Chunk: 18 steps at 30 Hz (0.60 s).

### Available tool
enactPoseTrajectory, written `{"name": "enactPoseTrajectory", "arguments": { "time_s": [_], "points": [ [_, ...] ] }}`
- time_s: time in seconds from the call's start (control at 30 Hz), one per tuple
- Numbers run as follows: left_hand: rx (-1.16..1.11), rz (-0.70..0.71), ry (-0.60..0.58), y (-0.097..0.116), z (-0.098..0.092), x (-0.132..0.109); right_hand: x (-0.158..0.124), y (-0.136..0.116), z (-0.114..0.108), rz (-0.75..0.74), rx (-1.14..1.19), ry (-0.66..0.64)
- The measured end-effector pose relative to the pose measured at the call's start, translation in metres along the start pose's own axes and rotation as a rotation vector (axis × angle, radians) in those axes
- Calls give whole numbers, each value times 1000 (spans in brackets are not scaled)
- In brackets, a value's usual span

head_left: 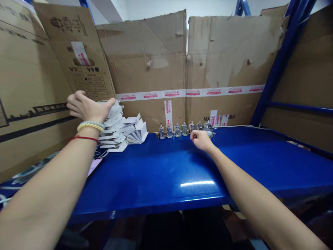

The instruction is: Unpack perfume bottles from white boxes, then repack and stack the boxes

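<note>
My left hand (87, 107) reaches to the top of a leaning stack of small white folded boxes (122, 131) at the back left of the blue shelf (169, 173); its fingers close round the topmost white box. My right hand (201, 139) rests as a loose fist on the shelf, touching a row of several small clear glass bottles (182, 129) that stand along the cardboard back wall. Whether a bottle is in the fist is hidden. Bead bracelets and a red string circle my left wrist.
Flattened cardboard sheets (161, 62) with red-and-white tape line the back and left of the shelf. A blue steel upright (275, 69) and crossbar stand at the right. A flat pale sheet (93, 166) lies on the shelf's left edge under my forearm.
</note>
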<state>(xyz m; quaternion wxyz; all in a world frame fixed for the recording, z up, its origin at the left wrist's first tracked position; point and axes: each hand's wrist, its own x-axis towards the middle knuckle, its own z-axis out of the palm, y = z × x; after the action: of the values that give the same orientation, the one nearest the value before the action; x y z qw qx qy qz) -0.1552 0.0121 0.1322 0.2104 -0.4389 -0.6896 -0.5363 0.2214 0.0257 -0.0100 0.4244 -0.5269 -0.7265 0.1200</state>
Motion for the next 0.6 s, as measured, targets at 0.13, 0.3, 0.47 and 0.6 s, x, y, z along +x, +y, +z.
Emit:
{"name": "enactPoseTrajectory", "arguments": {
  "time_s": [0.13, 0.3, 0.47, 0.6],
  "points": [
    [49, -137, -245, -3, 6, 27, -1, -1, 0, -9, -20, -42],
    [45, -172, -223, -9, 17, 36, -1, 0, 3, -45, -12, -71],
    [-157, -37, 55, -1, 14, 20, 1, 0, 4, -47, -14, -48],
    [-481, 288, 8, 16, 18, -24, 1, -9, 4, -78, 112, 26]
  ]
}}
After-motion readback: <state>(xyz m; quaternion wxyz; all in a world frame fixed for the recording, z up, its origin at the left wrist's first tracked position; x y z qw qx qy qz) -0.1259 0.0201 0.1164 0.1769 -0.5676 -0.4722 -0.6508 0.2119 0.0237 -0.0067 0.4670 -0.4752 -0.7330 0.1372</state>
